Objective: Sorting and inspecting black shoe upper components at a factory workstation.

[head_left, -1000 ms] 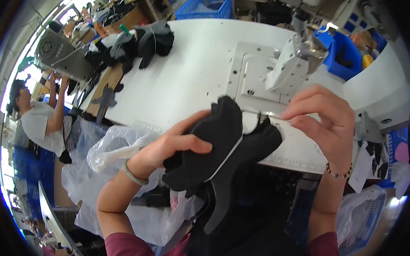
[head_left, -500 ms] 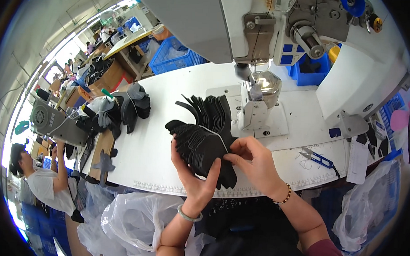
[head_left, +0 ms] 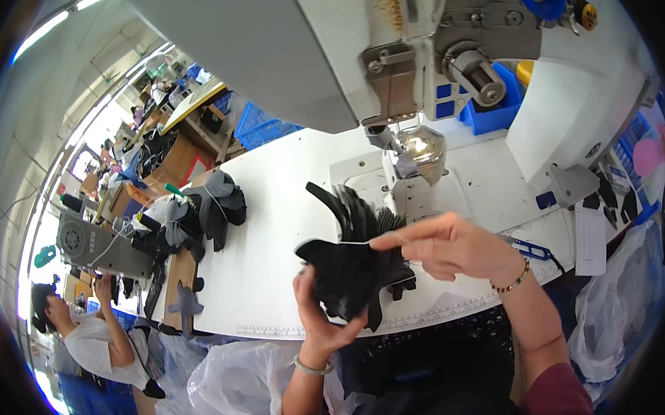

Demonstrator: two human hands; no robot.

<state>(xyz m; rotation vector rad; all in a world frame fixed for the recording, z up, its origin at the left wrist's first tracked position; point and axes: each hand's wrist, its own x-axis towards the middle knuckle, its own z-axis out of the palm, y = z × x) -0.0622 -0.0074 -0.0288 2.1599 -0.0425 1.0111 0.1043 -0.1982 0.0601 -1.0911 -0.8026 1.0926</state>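
Left hand [head_left: 320, 311] cups black fabric pieces [head_left: 352, 264] from below, thumb pressed on them, over white table [head_left: 272, 234] edge | right hand [head_left: 449, 246] pinches their top edge, perhaps a thread, blurred | risk: fanned stack slips apart if grip loosens; fingers close to sewing machine [head_left: 416, 152] needle area

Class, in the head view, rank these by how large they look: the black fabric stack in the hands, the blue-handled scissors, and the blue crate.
1. black fabric stack, though nearest the camera
2. blue crate
3. blue-handled scissors
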